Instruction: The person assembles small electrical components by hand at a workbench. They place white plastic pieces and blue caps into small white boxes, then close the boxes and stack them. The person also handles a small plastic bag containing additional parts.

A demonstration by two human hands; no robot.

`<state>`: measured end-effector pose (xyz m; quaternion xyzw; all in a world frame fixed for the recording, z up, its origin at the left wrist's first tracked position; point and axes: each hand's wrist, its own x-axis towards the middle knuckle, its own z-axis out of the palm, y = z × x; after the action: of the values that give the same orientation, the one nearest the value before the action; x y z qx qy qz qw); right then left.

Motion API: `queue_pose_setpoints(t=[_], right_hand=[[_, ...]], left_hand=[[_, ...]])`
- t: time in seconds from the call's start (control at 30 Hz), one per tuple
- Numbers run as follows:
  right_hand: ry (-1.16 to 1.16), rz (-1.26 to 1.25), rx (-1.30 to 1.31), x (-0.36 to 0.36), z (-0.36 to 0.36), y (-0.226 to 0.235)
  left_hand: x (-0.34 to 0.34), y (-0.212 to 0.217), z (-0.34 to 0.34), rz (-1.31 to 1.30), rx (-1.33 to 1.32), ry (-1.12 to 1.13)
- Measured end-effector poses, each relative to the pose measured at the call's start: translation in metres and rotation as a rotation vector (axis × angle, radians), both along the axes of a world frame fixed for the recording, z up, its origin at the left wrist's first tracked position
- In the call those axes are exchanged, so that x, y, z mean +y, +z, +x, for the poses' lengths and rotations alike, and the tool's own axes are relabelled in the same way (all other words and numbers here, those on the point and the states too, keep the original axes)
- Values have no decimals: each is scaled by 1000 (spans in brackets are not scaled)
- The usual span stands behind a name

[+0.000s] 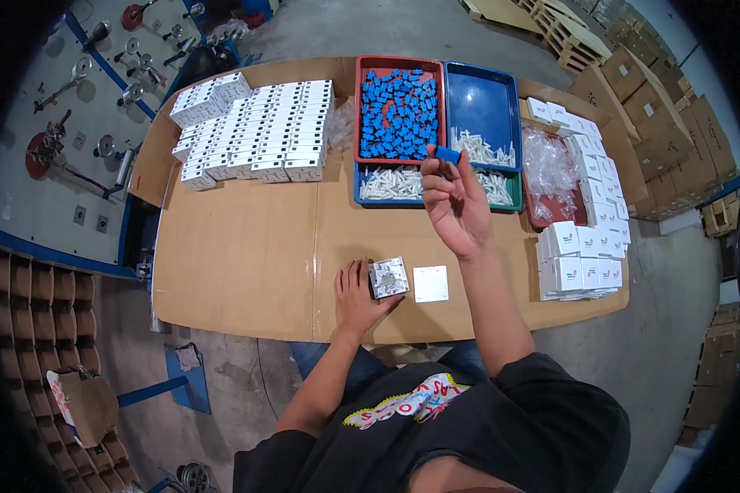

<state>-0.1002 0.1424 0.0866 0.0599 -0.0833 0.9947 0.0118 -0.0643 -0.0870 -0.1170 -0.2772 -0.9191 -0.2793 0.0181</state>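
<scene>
My right hand (455,209) is raised over the front of the trays, pinching a small blue plastic block (447,154) between thumb and fingertips. My left hand (357,297) rests on the cardboard tabletop with its fingers along the left side of a small white square box (389,278) and its thumb along the near side, holding it in place. Something grey and clear shows in the middle of that box's top; I cannot make out its detail. Just right of the box lies a flat white square piece (431,284).
A red tray (358,107) holds many blue blocks. Blue trays (481,90) and a green one (518,193) hold white plugs. Rows of white boxes (259,131) stand back left. White boxes (580,255) are stacked right, beside a red tray with clear plastic bags (548,168). Cardboard (230,271) covers the table.
</scene>
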Motion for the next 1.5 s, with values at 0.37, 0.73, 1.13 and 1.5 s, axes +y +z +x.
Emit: queue_pose_setpoints(t=[0.37,0.73,1.13,1.5], right_hand=[[-55,309,-137,-6,6,-50],[44,1206,-559,-37,57,-160],[-333,2250,138,-61,45,-186],[-278,2303,183,-60,40,-193]], left_hand=[[-1,-13,-3,69,43,10],[-6,-12,-3,80,12,-1],[-8,-16,-4,77,-6,5],[-9,-14,-4,77,-28,-2]])
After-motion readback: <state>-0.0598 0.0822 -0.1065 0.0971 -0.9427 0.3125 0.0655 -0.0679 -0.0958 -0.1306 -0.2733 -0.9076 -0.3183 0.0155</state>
